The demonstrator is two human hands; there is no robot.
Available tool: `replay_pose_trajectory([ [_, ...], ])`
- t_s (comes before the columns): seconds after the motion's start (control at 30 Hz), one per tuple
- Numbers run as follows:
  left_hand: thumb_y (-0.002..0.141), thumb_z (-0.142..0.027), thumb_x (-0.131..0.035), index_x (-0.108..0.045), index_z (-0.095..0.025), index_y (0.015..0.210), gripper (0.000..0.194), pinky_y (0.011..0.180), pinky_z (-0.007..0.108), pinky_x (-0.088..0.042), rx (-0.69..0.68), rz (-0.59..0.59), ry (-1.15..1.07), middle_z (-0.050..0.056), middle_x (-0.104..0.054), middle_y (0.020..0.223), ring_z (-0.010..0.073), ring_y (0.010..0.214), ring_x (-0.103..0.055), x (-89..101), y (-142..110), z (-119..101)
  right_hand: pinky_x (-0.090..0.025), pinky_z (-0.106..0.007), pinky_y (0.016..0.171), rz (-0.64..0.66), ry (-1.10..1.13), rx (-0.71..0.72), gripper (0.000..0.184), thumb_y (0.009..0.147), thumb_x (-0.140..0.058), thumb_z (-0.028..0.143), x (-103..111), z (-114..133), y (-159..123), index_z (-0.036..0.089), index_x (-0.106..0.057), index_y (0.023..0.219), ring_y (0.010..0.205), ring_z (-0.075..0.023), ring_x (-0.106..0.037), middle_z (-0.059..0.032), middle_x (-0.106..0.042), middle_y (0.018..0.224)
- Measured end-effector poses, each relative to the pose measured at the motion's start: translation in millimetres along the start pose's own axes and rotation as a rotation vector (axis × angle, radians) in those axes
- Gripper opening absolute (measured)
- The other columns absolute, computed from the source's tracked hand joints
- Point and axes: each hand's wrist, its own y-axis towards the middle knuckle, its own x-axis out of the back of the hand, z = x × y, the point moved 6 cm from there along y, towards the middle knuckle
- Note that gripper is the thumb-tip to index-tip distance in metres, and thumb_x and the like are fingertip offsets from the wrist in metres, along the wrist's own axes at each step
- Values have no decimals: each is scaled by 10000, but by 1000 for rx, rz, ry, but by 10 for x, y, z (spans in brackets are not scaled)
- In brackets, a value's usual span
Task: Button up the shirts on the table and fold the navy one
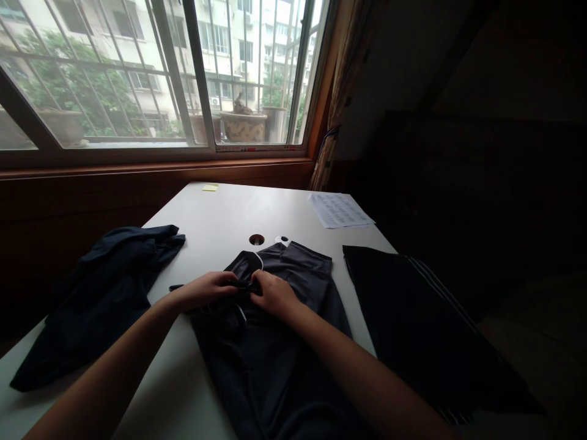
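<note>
A dark navy garment with a waistband, seemingly trousers [275, 348], lies lengthwise on the white table [220, 214], its waist end away from me. My left hand [214, 288] and my right hand [274, 292] meet over its upper left part. Both are closed, fingertips pinching dark bunched fabric between them. A thin white cord or trim [260, 260] curves out beside the fingers. Past the left wrist, a narrow dark end sticks out; I cannot tell what it belongs to. A white ring-shaped piece [283, 240] shows at the waistband's far edge.
A crumpled dark garment [110, 287] lies at the left edge. On the right, a dark garment with pale stripes [413, 318] hangs past the table's edge. Printed papers [342, 209], a yellow sticky note [210, 187] and a cable hole [257, 239] are farther back, before a barred window.
</note>
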Motion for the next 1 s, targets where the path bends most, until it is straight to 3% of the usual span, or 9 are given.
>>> replay_pose_trajectory([
  [0.2,866,-437,-606,-700,-212,1047,304,730,262,-477,-13,123,41,39,-711,969,235,875,-644,-103,-107,-144,-443,-258,728,-27,302,66,174,859,-693,352,116,-63,-186,208,-649,948,805,-155,-598,-9,-640,905],
  [0.3,848,-444,-633,-684,-224,1101,340,755,272,-480,-60,72,123,39,-704,982,235,881,-641,-68,-105,-247,-453,-269,773,-116,419,36,199,940,-588,367,205,-174,-199,193,-666,886,824,-159,-610,-14,-650,861],
  [0.43,793,-466,-707,-565,-270,1327,586,819,301,-482,-160,9,150,50,-679,1115,244,940,-632,-120,-41,-461,-464,-270,774,-193,512,-22,223,942,-568,385,247,-270,-202,196,-656,864,811,-165,-612,-6,-651,840],
  [0.5,848,-482,-639,-604,-257,1262,473,823,313,-479,-162,-33,139,51,-683,1084,239,926,-628,-190,39,-503,-467,-268,765,-220,549,-38,229,938,-566,399,259,-289,-210,200,-651,864,806,-166,-609,-4,-644,839],
  [0.63,898,-453,-547,-666,-208,1013,296,781,319,-477,-120,-135,73,40,-684,917,225,847,-618,-339,209,-392,-463,-267,740,-284,612,-66,238,928,-577,418,299,-331,-228,203,-645,852,780,-165,-586,0,-618,812],
  [0.83,848,-424,-646,-643,-191,1052,310,825,331,-502,-132,-165,-160,57,-683,1009,240,939,-628,-478,241,-195,-480,-275,737,-282,659,-105,229,918,-594,419,283,-377,-202,204,-657,873,777,-170,-598,-3,-635,810],
  [1.0,811,-376,-707,-620,-184,1003,285,796,326,-519,-108,-228,-307,56,-683,986,231,918,-644,-464,227,-146,-507,-306,859,-215,744,-58,211,921,-607,370,200,-295,-200,233,-641,1077,945,-181,-654,-32,-688,1032],
])
